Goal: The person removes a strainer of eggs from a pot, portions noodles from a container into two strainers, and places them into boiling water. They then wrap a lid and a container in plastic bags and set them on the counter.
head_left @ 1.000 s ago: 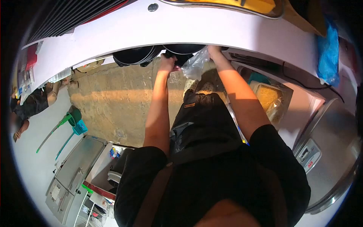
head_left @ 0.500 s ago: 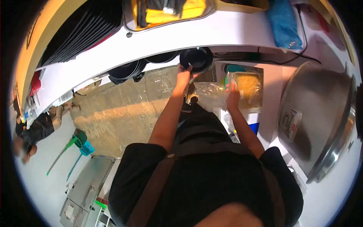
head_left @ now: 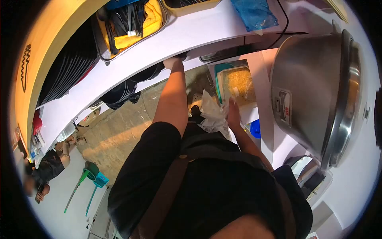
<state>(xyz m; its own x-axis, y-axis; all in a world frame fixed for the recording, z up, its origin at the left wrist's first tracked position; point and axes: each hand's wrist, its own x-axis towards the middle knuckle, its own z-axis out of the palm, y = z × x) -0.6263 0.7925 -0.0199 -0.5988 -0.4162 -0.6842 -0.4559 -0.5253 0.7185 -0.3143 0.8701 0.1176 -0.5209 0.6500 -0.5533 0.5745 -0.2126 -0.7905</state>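
My left hand (head_left: 172, 62) reaches in under the curved white counter. A dark edge shows beside it, but its fingers are hidden by the counter. Black bowls (head_left: 146, 74) stand on the shelf just left of that hand. My right hand (head_left: 234, 115) is closed on the side of a clear crinkled plastic bag (head_left: 213, 113), which hangs in front of my legs. Beyond this hand is a clear container of yellow shredded food (head_left: 239, 81), with a green-rimmed tray (head_left: 218, 75) partly under it.
A large steel pot (head_left: 304, 93) stands at the right. On the counter (head_left: 131, 61) are a basket of black utensils with a yellow cloth (head_left: 153, 20), a blue plastic bag (head_left: 254, 16) and stacked black plates (head_left: 65, 73). Another person (head_left: 49, 167) is at far left, near a green-handled brush (head_left: 77, 189).
My left hand has moved left and under the counter; the black bowl it held is no longer plainly visible. My right hand has come back toward me with the plastic bag. The view has shifted.
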